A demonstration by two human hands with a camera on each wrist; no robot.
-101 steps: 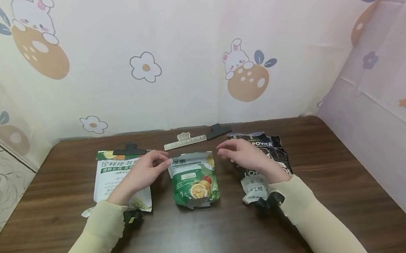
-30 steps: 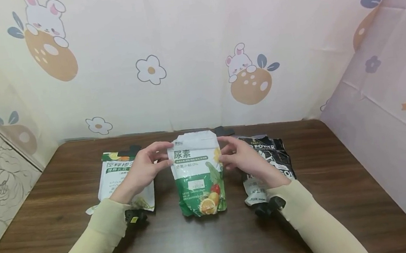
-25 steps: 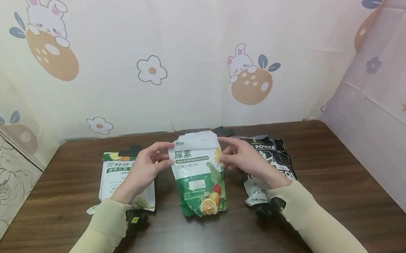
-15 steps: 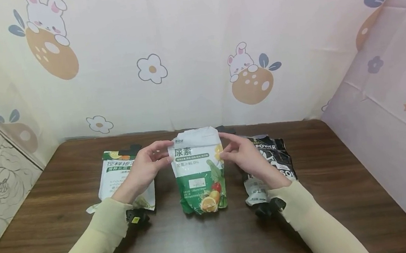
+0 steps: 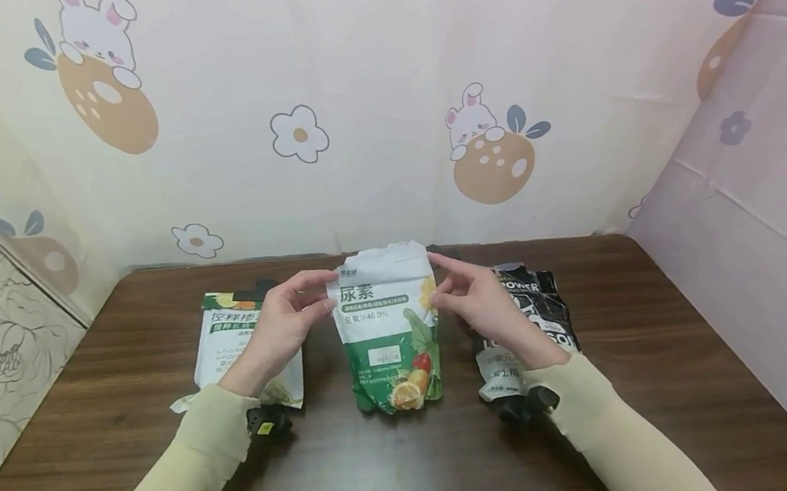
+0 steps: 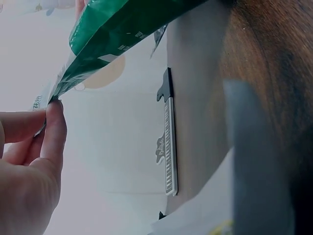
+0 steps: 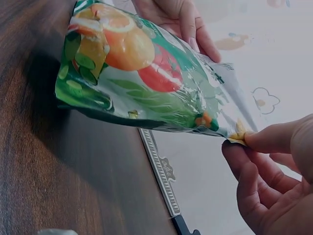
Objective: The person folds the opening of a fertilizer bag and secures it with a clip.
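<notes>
A green and white fertilizer pouch (image 5: 389,335) with fruit printed on it stands upright at the middle of the table, its top leaning back. My left hand (image 5: 284,319) pinches its left edge near the top between thumb and fingers. On the opposite edge, my right hand (image 5: 475,297) pinches at the same height, thumb in front, as the right wrist view shows on the pouch (image 7: 146,68). Whether its bottom touches the table is unclear. Behind it lies a pale piano-key-patterned bag clip (image 6: 169,147), hidden from the head view.
To the left lies another white and green pouch (image 5: 220,354) with a black clip (image 5: 253,291) at its top. A black pouch (image 5: 535,306) and a smaller grey-white packet (image 5: 498,371) lie right, partly under my right arm. Another black clip (image 6: 166,84) adjoins the pale one.
The middle pouch was lower with its top folded away; it now stands taller, top showing. Both hands, earlier beside it, took hold of its edges. The last second shows only slight shifts.
</notes>
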